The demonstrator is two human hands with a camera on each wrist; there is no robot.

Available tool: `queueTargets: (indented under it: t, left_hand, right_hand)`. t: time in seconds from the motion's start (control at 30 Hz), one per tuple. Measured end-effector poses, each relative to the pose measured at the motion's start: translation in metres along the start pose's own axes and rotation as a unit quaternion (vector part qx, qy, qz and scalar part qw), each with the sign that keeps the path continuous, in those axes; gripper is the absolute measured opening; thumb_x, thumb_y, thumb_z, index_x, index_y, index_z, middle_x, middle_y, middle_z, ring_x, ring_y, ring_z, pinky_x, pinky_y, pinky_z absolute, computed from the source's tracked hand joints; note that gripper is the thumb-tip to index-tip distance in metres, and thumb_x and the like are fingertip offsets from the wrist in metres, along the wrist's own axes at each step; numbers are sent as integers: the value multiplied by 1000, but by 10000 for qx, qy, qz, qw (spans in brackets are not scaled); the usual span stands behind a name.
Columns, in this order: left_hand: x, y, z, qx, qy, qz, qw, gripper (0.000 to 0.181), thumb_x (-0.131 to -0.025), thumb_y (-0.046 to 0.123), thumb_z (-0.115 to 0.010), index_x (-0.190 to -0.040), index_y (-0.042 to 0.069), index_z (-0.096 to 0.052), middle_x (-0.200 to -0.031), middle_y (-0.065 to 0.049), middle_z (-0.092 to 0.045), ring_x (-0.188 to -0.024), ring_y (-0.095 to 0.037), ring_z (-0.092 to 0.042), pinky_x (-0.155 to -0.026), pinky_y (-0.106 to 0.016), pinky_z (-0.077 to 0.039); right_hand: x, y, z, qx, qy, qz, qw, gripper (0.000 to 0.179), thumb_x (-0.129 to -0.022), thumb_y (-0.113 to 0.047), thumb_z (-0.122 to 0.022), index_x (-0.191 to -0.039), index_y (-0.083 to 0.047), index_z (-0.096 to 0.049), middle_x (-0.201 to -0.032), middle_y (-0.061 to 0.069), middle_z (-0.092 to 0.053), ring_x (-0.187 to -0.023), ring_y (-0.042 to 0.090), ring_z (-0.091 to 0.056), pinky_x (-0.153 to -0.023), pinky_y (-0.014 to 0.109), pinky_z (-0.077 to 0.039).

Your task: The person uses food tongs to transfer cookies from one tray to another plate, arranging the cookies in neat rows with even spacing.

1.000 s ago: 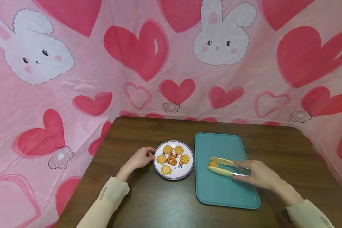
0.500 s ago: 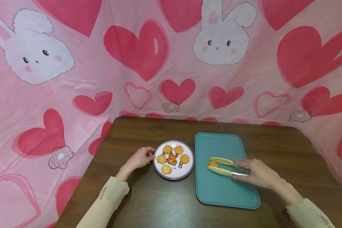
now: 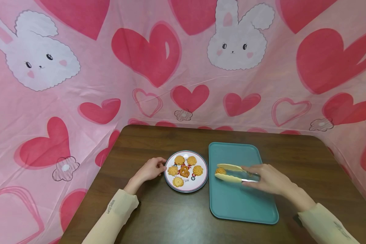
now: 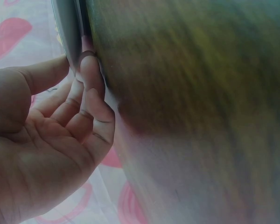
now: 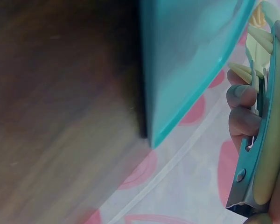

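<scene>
My right hand (image 3: pixel 272 179) grips a pair of tongs (image 5: pixel 273 121) with pale yellow tips and a metal body. Between the tips sits a swirled golden cookie (image 3: pixel 221 170), over the left part of the teal tray (image 3: pixel 244 203). To the left is a round white plate (image 3: pixel 195 185) with a dark rim and printed figures, bearing several cookies and a pretzel-shaped one (image 3: pixel 184 171). My left hand (image 3: pixel 150 168) holds this plate by its left edge. In the left wrist view the thumb lies at the rim's upper side, with curled fingers at its underside.
The plate and tray stand close side by side on a brown wooden table (image 3: pixel 158 217), with a narrow gap between them. A pink cloth (image 3: pixel 198 74) with hearts and rabbits hangs behind the table and along its sides.
My right hand has moved left and slightly away from me, carrying the tongs and the cookie toward the tray's left edge. The left hand and the plate have stayed in place.
</scene>
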State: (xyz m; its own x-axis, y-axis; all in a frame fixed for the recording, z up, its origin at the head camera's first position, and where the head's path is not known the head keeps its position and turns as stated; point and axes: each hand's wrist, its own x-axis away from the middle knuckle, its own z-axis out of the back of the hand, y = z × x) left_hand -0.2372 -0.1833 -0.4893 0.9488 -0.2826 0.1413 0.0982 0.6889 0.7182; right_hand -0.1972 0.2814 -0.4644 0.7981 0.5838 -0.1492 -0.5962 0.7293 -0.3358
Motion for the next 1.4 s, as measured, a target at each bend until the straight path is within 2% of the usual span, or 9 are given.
queueTargets:
  t: [0.1, 0.27, 0.47, 0.8, 1.2, 1.4]
  left_hand:
    - [0, 1, 0, 4, 8, 33, 10000, 30, -95, 9, -67, -123, -1, -64, -75, -2, -59, -61, -14, -57, -56, -30, -44]
    - [-1, 0, -1, -26, 7, 43, 10000, 30, -95, 9, -67, -123, 0, -64, -75, -2, -59, -61, -15, -56, -56, -30, -44]
    - [-2, -1, -1, -41, 11, 33, 10000, 30, -95, 9, -67, -123, 0, -64, -75, -2, -59, -61, -15, -56, -56, -30, -44]
    - [-1, -1, 0, -19, -4, 40, 10000, 31, -95, 10, -68, -124, 0, -64, -75, -1, -59, -62, -15, -57, -56, -30, -45]
    - [-2, -1, 0, -26, -15, 40, 10000, 31, -95, 10, -68, -124, 0, -64, -74, -2, -59, -61, -15, -56, -56, -30, -44]
    - [-2, 0, 0, -16, -23, 74, 10000, 31, -95, 10, -68, -124, 1, -64, -75, -3, -59, -62, -15, -56, -56, -30, -44]
  right_hand:
    - [-7, -5, 0, 70, 32, 84, 9999, 62, -83, -50, -78, -131, -12, -67, -107, -1, -73, -80, 6, -62, -67, 27, -52]
    - [-19, -13, -2, 97, 11, 273, 9996, 62, -82, -47, -80, -131, -12, -67, -108, 0, -73, -87, 10, -67, -72, 31, -55]
    - [-33, -23, -5, 17, -86, 512, 9987, 62, -82, -43, -81, -131, -9, -66, -104, 2, -73, -80, 13, -64, -66, 27, -52]
    - [-55, -40, -14, 4, -241, 945, 9952, 57, -82, -39, -82, -129, -9, -68, -102, 1, -73, -78, 13, -64, -68, 30, -53]
    - [-70, -57, -23, -111, -737, 859, 9935, 57, -84, -44, -79, -130, -13, -68, -102, 0, -72, -74, 13, -61, -63, 24, -49]
    - [-74, -63, -25, -226, -1037, 727, 9917, 59, -84, -47, -78, -131, -13, -67, -108, 2, -72, -77, 12, -61, -65, 24, -50]
